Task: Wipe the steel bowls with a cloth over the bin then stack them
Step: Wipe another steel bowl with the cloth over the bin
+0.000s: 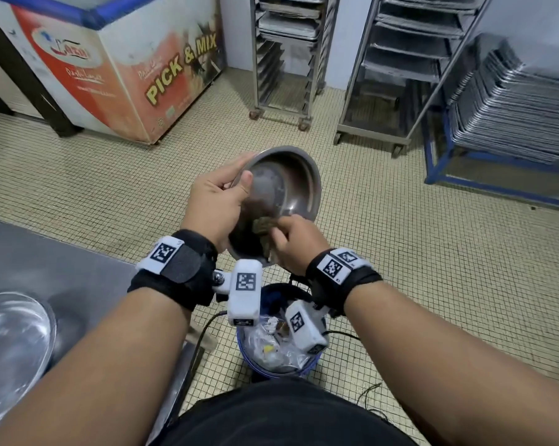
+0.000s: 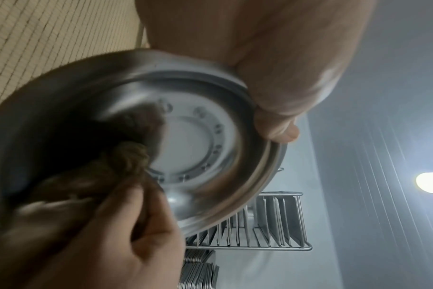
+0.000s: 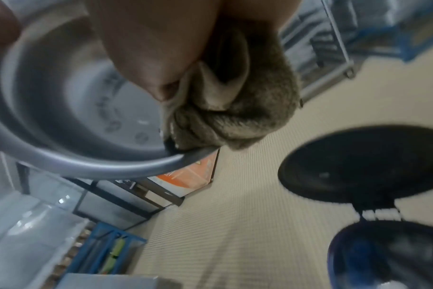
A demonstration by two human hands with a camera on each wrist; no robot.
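Left grip tilts bowl; freezer, tray racks beyond.

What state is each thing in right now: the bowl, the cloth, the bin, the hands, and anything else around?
steel bowl: held tilted in the air, inside facing the person
cloth: bunched, pressed against the bowl's lower inside by the rim
left hand: grips the bowl's rim, thumb inside
right hand: grips the cloth
bin: lid open, rubbish inside
second bowl: resting on the steel counter
tray racks: trays slotted in
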